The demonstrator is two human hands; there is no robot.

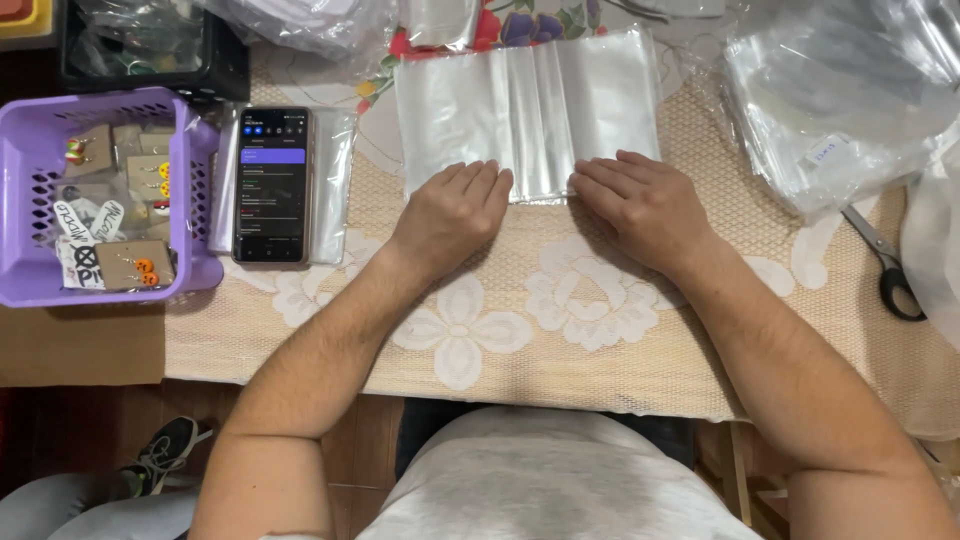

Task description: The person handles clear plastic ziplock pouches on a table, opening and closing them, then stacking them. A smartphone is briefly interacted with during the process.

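Note:
A stack of clear plastic bags point(530, 105) lies flat on the lace tablecloth point(560, 340) in front of me. My left hand point(455, 210) rests palm down with its fingertips on the near edge of the bags. My right hand point(640, 205) rests the same way on the near right edge, fingers slightly curled. Neither hand grips anything.
A phone point(272, 185) with a lit screen lies on a plastic bag to the left. A purple basket point(30, 190) at the far left holds earring cards and stickers. More plastic bags point(840, 110) pile up at the right, with scissors point(885, 260) beside them.

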